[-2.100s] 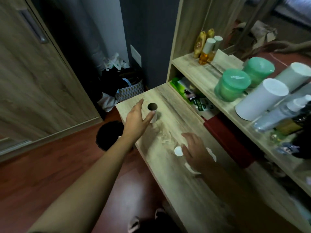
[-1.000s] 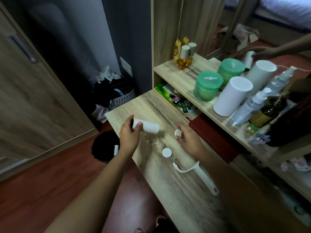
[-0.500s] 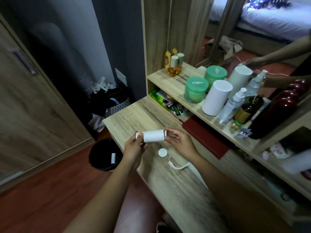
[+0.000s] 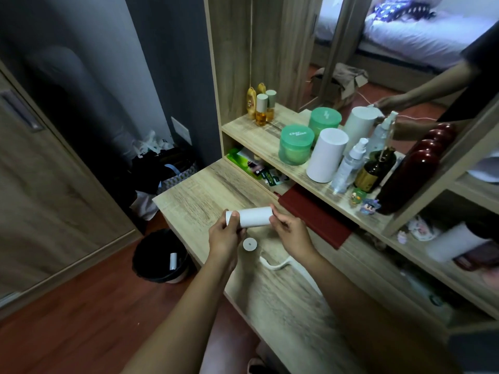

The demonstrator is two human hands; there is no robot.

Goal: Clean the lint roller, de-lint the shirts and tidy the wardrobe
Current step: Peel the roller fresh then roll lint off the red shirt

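Note:
A white lint roll (image 4: pixel 255 217) lies level above the wooden desk (image 4: pixel 194 195), held at both ends. My left hand (image 4: pixel 224 238) grips its left end, thumb over the rim. My right hand (image 4: pixel 290 233) pinches the right end, and whether a small cap sits in those fingers is hidden. One white round end cap (image 4: pixel 249 243) rests on the desk just below the roll. The white roller handle (image 4: pixel 275 264) lies on the desk under my right wrist, its long part hidden by the forearm.
A black waste bin (image 4: pixel 162 256) stands on the floor left of the desk, with a white tube (image 4: pixel 173 261) inside. The shelf (image 4: pixel 259 139) behind holds green jars (image 4: pixel 296 144), a white cylinder (image 4: pixel 325 155) and bottles. A red book (image 4: pixel 316 217) lies beside my right hand. Wardrobe door (image 4: pixel 40 198) at left.
My left hand lifted the roll off the desk and turned it level. My right hand left the handle, picked up a cap, and came to the roll's right end.

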